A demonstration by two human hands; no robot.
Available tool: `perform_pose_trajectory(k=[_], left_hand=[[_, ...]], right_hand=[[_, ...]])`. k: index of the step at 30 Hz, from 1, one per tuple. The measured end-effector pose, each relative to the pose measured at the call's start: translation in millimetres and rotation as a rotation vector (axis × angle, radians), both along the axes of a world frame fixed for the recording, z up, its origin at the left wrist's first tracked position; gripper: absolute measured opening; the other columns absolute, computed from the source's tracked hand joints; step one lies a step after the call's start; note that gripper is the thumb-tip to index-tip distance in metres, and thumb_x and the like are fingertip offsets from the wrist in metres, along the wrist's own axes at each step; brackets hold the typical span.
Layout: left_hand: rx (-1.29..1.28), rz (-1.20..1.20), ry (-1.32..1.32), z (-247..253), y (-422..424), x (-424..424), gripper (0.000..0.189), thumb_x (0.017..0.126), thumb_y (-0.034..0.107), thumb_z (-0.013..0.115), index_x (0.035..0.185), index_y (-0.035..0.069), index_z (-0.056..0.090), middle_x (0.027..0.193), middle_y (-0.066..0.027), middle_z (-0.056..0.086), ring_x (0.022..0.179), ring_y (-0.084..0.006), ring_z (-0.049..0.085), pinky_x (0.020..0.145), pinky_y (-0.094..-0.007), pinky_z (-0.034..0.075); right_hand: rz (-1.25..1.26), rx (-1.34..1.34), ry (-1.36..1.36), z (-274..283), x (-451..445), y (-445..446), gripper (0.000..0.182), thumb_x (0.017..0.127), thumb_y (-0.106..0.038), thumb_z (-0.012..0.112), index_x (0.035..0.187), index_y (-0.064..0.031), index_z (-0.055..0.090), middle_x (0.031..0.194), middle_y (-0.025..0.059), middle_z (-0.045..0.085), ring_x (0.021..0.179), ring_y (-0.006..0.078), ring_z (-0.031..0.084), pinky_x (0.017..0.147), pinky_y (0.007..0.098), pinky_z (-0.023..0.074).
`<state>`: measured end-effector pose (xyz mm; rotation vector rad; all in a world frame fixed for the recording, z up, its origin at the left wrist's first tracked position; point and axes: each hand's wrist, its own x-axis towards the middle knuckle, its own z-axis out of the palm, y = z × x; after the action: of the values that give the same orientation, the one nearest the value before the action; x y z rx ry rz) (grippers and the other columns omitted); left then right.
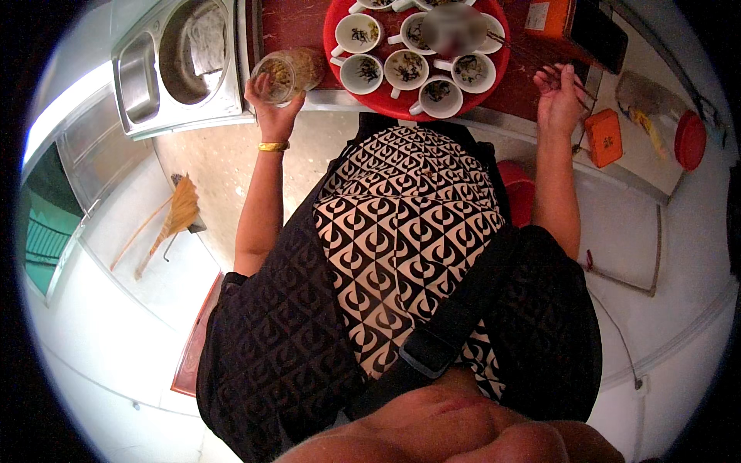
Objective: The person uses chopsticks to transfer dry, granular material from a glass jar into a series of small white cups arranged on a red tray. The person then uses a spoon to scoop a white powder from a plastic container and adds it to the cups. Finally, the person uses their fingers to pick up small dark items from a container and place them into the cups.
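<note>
My left hand (272, 98) grips a clear glass jar (281, 75) with yellowish dried pieces inside. A second clear container (308, 65) with similar brownish contents is just behind it. On the dark red countertop (289, 26), a round red tray (370, 105) carries several white cups. Dark dried leaves lie in the nearest white cup (438, 97); yellowish bits show among the leaves in a cup (406, 68) beside it. To the tray's right, my right hand (560, 95) holds thin sticks, apparently chopsticks (524, 53), pointing toward the cups. A blurred patch hides part of the back cups.
A steel double-bowl sink (194, 55) is at the left. An orange box (553, 20) stands back right, with an orange lid or tin (603, 138), a plastic bag (642, 107) and a red lid (690, 140) nearer. A red bucket (517, 194) is below the counter; a broom (173, 214) is left.
</note>
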<state>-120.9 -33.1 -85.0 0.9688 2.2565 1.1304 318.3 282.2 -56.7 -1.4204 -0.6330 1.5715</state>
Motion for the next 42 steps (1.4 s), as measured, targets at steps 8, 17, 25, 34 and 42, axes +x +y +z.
perform_pose_trajectory(k=[8, 17, 25, 34, 42], left_hand=[[0.051, 0.001, 0.013, 1, 9, 9, 0.109, 0.068, 0.014, 0.092, 0.148, 0.002, 0.019, 0.142, -0.0220, 0.043, 0.134, -0.0337, 0.047, 0.113, -0.0451, 0.040], [-0.053, -0.066, 0.004, 27, 1, 36, 0.106, 0.066, 0.015, 0.092, 0.147, 0.002, 0.025, 0.141, -0.0197, 0.046, 0.132, -0.0301, 0.049, 0.114, -0.0419, 0.038], [-0.058, -0.165, -0.105, 37, 6, 64, 0.108, 0.067, 0.013, 0.091, 0.149, 0.003, 0.022, 0.146, -0.0198, 0.043, 0.138, -0.0309, 0.045, 0.118, -0.0430, 0.034], [-0.160, -0.336, 0.269, 64, 27, 82, 0.097, 0.065, 0.026, 0.091, 0.142, 0.002, 0.036, 0.128, -0.0227, 0.055, 0.119, -0.0424, 0.052, 0.105, -0.0492, 0.042], [-0.061, -0.458, 0.383, 59, 32, 89, 0.095, 0.066, 0.027, 0.089, 0.142, 0.003, 0.037, 0.133, -0.0230, 0.055, 0.119, -0.0419, 0.054, 0.104, -0.0562, 0.040]], right_hand=[[0.013, 0.083, -0.071, 12, -7, -1, 0.025, 0.102, -0.022, 0.063, 0.105, 0.0026, 0.062, 0.093, 0.0166, 0.069, 0.075, 0.0267, 0.070, 0.065, 0.0382, 0.0635], [-0.055, 0.107, -0.019, 15, 1, 4, 0.025, 0.103, -0.024, 0.062, 0.102, 0.0009, 0.062, 0.090, 0.0163, 0.068, 0.072, 0.0268, 0.069, 0.065, 0.0393, 0.0627], [0.049, 0.193, -0.065, 34, -19, 2, 0.026, 0.104, -0.024, 0.060, 0.104, 0.0016, 0.063, 0.091, 0.0174, 0.069, 0.074, 0.0280, 0.071, 0.065, 0.0407, 0.0619], [0.721, 0.014, 0.083, 92, -119, -71, 0.027, 0.105, -0.024, 0.056, 0.107, 0.0010, 0.065, 0.091, 0.0134, 0.072, 0.071, 0.0205, 0.071, 0.067, 0.0345, 0.0610], [1.025, 0.722, -0.067, 51, -199, -125, 0.010, 0.091, -0.008, 0.071, 0.096, 0.0011, 0.073, 0.087, 0.0112, 0.073, 0.071, 0.0198, 0.070, 0.064, 0.0315, 0.0536]])
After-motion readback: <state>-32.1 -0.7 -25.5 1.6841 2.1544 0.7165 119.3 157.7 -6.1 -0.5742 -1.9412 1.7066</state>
